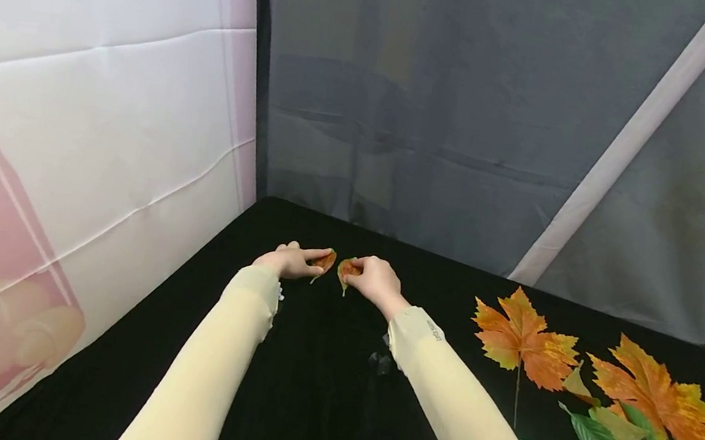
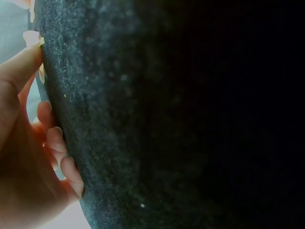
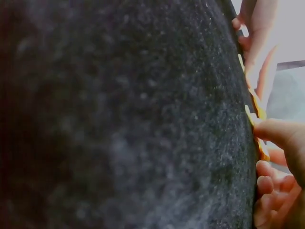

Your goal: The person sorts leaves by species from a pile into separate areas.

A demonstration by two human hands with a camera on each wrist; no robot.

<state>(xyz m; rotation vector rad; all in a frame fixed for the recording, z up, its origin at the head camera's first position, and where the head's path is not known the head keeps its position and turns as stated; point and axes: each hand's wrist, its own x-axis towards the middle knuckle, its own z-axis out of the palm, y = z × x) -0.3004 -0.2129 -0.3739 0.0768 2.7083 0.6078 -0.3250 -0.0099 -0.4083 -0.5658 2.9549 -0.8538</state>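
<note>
Two small orange-brown leaves with short stems are side by side at the far middle of the black cloth, a narrow gap between them. My left hand [image 1: 286,260] pinches the left leaf [image 1: 326,260] by its left side, between thumb and index finger. From the other side, thumb and fingers of my right hand [image 1: 379,280] pinch the right leaf [image 1: 346,271]. Seen edge-on in the right wrist view, the right leaf [image 3: 263,150] is low over the cloth. In the left wrist view the left hand's [image 2: 28,157] other fingers rest loosely near the cloth.
Large orange maple leaves [image 1: 526,338] [image 1: 667,402] lie at the right, with several green leaves [image 1: 595,436] around them. Small dark transparent pieces [image 1: 380,362] sit by the right sleeve. A white printed panel [image 1: 141,113] stands left; a grey curtain [image 1: 406,109] hangs behind.
</note>
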